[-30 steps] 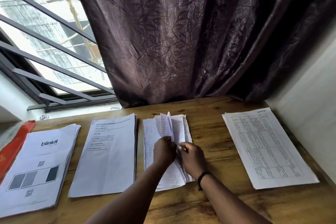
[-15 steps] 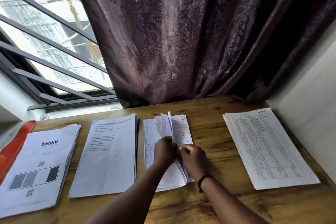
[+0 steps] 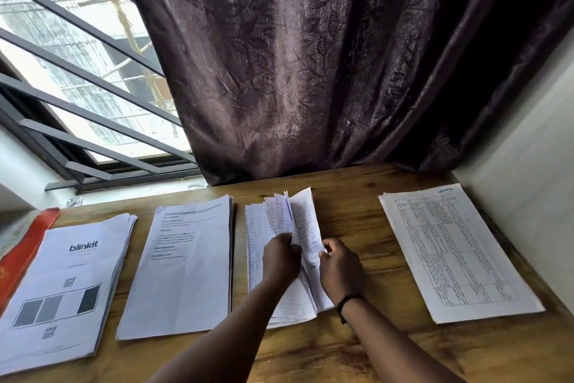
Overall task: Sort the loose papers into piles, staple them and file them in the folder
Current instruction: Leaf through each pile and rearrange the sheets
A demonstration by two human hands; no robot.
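**Thin, floppy papers: hold them by the edge**

Head view: Four piles of paper lie in a row on the wooden table (image 3: 357,196). The third pile (image 3: 264,227) is the one being sorted. It sits between the printed pile (image 3: 186,274) and the pile with the grid (image 3: 456,252). The pile with the logo (image 3: 62,283) is far left, with a red folder (image 3: 25,246) just beside it.

The left hand (image 3: 281,260) holds up a bunch of sheets (image 3: 284,211) from the third pile, fingers curled round their edge. The right hand (image 3: 340,267) pinches the side of one loose sheet (image 3: 306,227) that stands up and bends.

The paper looks light, soft and easy to crease. Single sheets may slip or stick together. I think the best hold is a soft pinch on a side edge, low down, with the other hand keeping the rest in place. Pulling hard could tear a sheet or push the pile crooked.
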